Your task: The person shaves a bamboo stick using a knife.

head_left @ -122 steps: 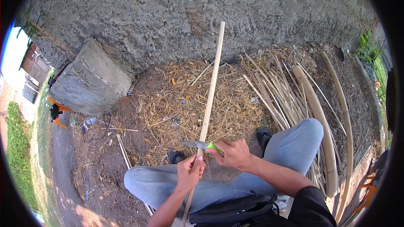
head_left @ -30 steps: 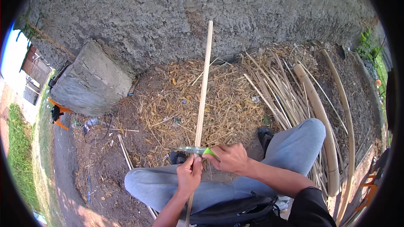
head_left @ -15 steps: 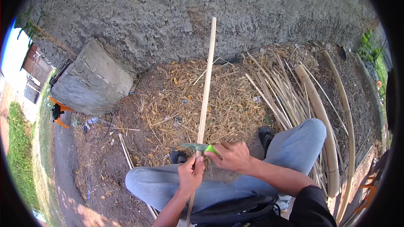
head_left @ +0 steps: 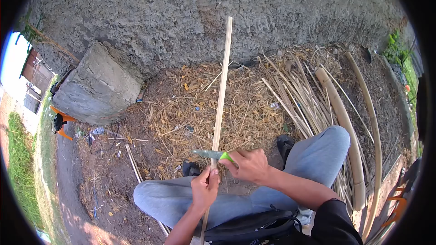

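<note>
A long, pale bamboo strip [head_left: 222, 90] runs from between my legs up toward the wall. My left hand [head_left: 205, 186] is closed round its lower part, thumb on top, just below the blade. My right hand [head_left: 247, 166] grips the bright green handle of a knife [head_left: 209, 154]. The grey blade lies crosswise over the strip, its tip pointing left. Whether the edge is biting into the strip I cannot tell.
A rough grey wall [head_left: 150, 18] rises ahead, with a concrete block [head_left: 102, 86] at left. Shavings and dry leaves [head_left: 245, 118] cover the ground. At right lie a pile of thin strips [head_left: 302, 97], a thick bamboo piece [head_left: 341, 127] and a long curved pole [head_left: 370, 109].
The knife has shifted very slightly up and left along the strip. My left hand keeps its hold, and the view has tilted a little.
</note>
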